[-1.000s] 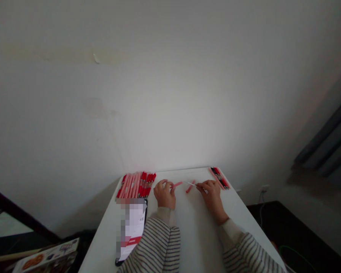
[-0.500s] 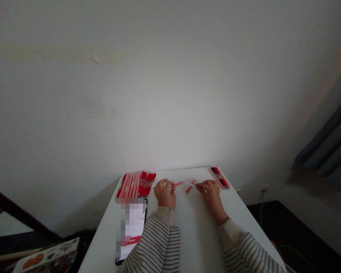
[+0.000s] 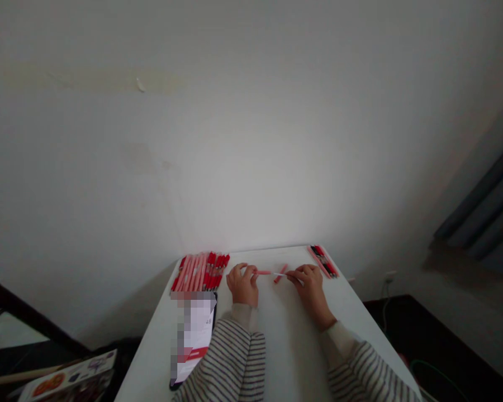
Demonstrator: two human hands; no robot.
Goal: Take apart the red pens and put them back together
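Note:
My left hand (image 3: pixel 242 285) pinches a pink pen barrel (image 3: pixel 264 272), whose end points right. In the fingers of my right hand (image 3: pixel 308 282) is a thin white pen refill (image 3: pixel 279 274), its left tip at the open end of the barrel. The two lie almost in one line above the table; whether the refill's tip is inside the barrel is too small to tell. Just behind and below the refill, a short pink pen part (image 3: pixel 280 277) lies slantwise on the tabletop.
Several pink and red pens (image 3: pixel 199 272) lie side by side at the table's back left corner. A smaller group of red, black and pink pens (image 3: pixel 323 261) is at the back right. A phone (image 3: pixel 199 329) rests beside my left forearm on the white table (image 3: pixel 285 346), which meets the wall.
The pink barrel has turned from slanting up to nearly level, and the refill lines up with it more closely. My right hand has shifted slightly left.

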